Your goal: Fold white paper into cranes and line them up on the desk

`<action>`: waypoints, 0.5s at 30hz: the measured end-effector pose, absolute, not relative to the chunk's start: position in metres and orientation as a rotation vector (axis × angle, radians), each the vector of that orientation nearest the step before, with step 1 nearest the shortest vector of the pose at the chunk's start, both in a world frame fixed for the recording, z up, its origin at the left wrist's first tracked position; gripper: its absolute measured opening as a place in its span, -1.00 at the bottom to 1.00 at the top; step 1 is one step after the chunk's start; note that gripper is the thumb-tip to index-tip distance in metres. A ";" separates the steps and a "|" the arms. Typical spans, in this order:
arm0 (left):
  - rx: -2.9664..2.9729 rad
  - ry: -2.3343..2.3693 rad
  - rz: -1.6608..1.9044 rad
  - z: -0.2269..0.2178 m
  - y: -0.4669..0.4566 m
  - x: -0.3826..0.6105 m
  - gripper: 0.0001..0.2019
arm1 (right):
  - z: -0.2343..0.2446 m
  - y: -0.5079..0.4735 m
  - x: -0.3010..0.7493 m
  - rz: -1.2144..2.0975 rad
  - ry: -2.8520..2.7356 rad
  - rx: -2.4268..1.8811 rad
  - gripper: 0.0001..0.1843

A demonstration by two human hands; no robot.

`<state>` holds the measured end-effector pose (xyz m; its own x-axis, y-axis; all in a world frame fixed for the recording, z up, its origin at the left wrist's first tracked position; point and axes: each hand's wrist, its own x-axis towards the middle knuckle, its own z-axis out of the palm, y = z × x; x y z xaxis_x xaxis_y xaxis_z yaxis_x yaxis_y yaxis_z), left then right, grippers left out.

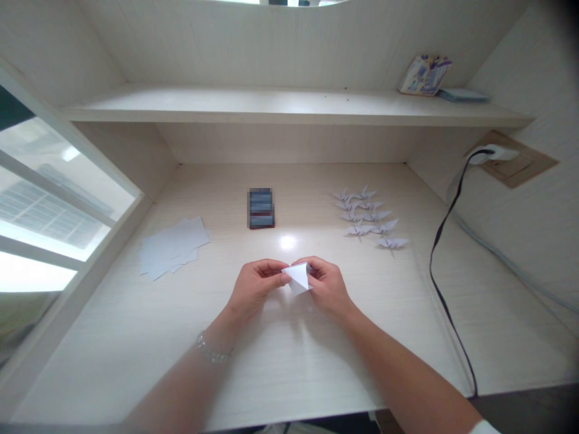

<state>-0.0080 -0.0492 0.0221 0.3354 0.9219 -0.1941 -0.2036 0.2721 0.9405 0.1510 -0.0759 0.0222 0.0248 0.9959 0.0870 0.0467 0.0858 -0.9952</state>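
A small folded piece of white paper (298, 279) is held just above the pale wooden desk (289, 361), between both hands. My left hand (256, 286) pinches its left edge with fingers curled. My right hand (326, 286) grips its right side, fingers closed around the fold. A bracelet sits on my left wrist. To the far right lie several finished white paper cranes (368, 216) in rows. A loose stack of white paper sheets (172, 246) lies at the left.
A dark, blurred phone-like object (261, 208) lies at the desk's middle back. A black cable (446, 241) runs from a wall socket (493, 154) down the right side. A shelf above carries a small booklet (425, 75). A window is at left.
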 end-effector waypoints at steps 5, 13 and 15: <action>1.039 0.926 0.899 0.022 -0.049 -0.009 -0.77 | 0.022 -0.076 0.153 1.124 -1.296 -1.218 -0.84; 0.883 0.927 0.971 0.019 -0.047 -0.007 -0.78 | 0.019 -0.070 0.155 1.296 -0.981 -1.103 -0.66; 0.815 0.919 1.030 0.018 -0.045 -0.006 -0.78 | 0.021 -0.070 0.154 1.350 -0.921 -1.015 -0.64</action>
<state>-0.0061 -0.0455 0.0183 0.2346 0.9430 -0.2359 -0.3417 0.3072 0.8882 0.1542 -0.0705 0.0207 0.0287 0.9984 -0.0494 -0.3184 -0.0377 -0.9472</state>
